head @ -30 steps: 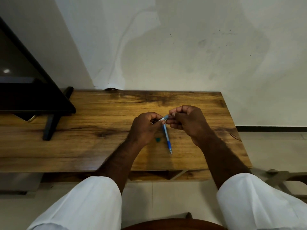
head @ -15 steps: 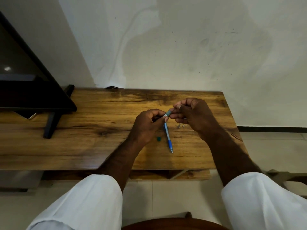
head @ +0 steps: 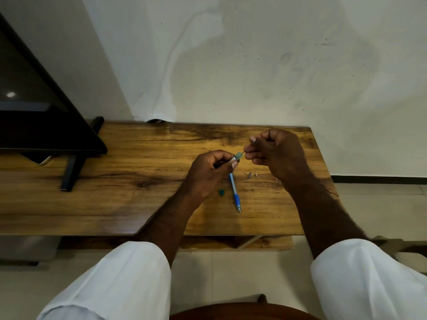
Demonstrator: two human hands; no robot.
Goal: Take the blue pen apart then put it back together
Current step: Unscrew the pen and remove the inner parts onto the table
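My left hand [head: 209, 173] grips the upper part of the blue pen [head: 237, 156], whose pale teal end sticks out past my thumb. My right hand [head: 276, 154] pinches a thin piece [head: 245, 150] that comes out of that end. The pen's front barrel [head: 235, 192], with a blue grip and a metal tip, lies on the wooden table [head: 138, 195] just below my left hand. A small teal cap [head: 221, 193] lies left of the barrel. Two tiny pale parts [head: 252, 174] rest on the table under my right hand.
A black monitor [head: 34, 125] on a black stand [head: 71, 172] occupies the table's left end. A pale wall rises behind the table. The table's right edge is close to my right forearm. My knees in white cloth are at the bottom.
My right hand has moved up and to the right, away from my left hand, which uncovers the tiny parts on the table. The barrel and the cap have not moved.
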